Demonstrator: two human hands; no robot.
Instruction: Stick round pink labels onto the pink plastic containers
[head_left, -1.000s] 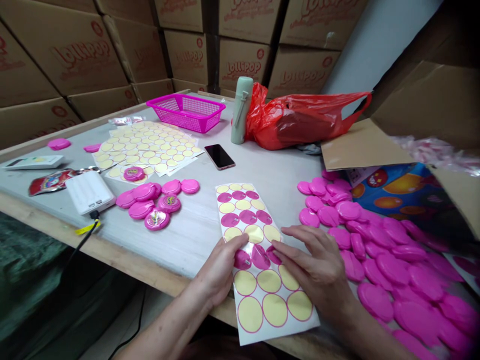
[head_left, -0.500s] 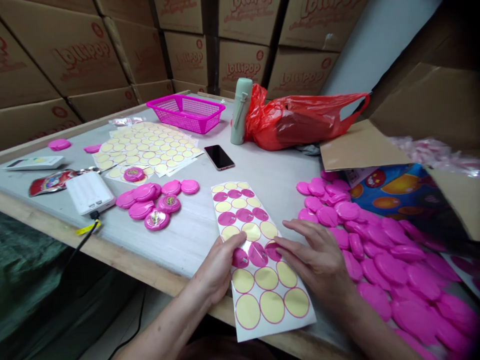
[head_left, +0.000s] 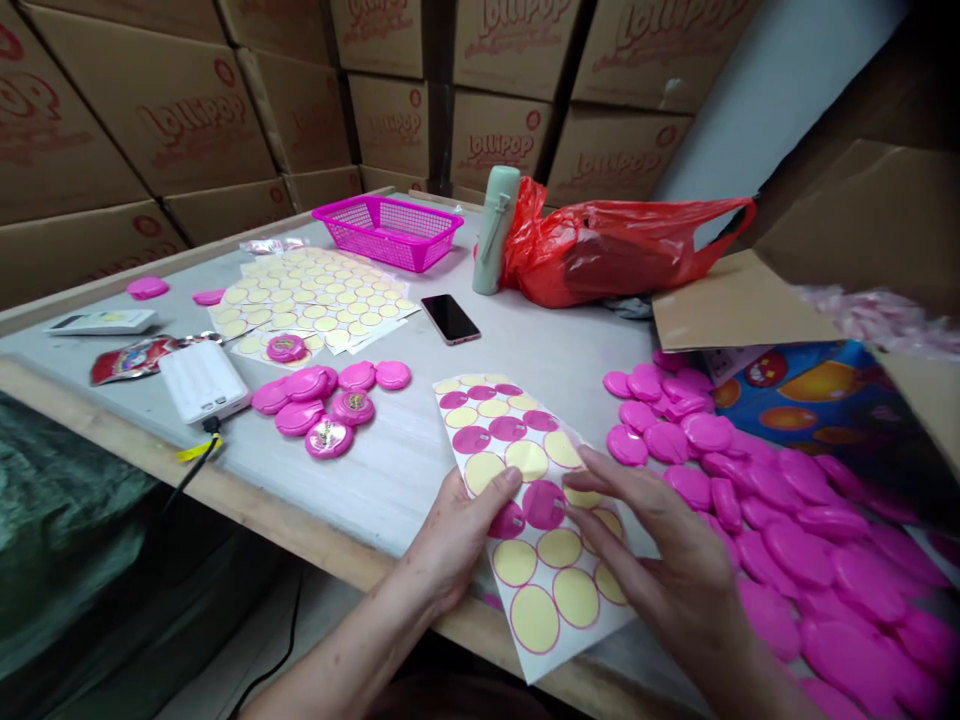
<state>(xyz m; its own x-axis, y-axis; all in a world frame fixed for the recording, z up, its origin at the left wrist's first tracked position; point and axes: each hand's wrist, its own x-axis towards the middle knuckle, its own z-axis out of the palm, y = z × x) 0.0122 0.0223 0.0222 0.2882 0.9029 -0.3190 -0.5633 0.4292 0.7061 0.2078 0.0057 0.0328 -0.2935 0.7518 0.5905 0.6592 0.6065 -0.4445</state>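
The left hand [head_left: 457,540] holds the near edge of a paper sticker sheet [head_left: 536,610]. Its thumb lies on top, and its fingers are hidden under the sheet. The right hand [head_left: 664,550] is held over the sheet with its fingers a little apart, and the fingertips [head_left: 589,465] touch the paper. The thumb is hidden, so I cannot tell if this hand grips the sheet or just rests on it. Both arms reach in from the bottom edge and are cut off there.

The sheet is bent and sits over the wooden table edge [head_left: 322,530]. It has yellow and pink circles on it, and the hands cover some of them.

Just right of the right hand is a big heap of shiny pink plastic discs [head_left: 780,540]. The heap runs off the edge of the view. Left of the sheet is a small group of pink discs [head_left: 319,400], and some have bright labels. Past them lie more yellow sticker sheets [head_left: 307,300], a black phone [head_left: 450,318] and a pink basket [head_left: 388,232].
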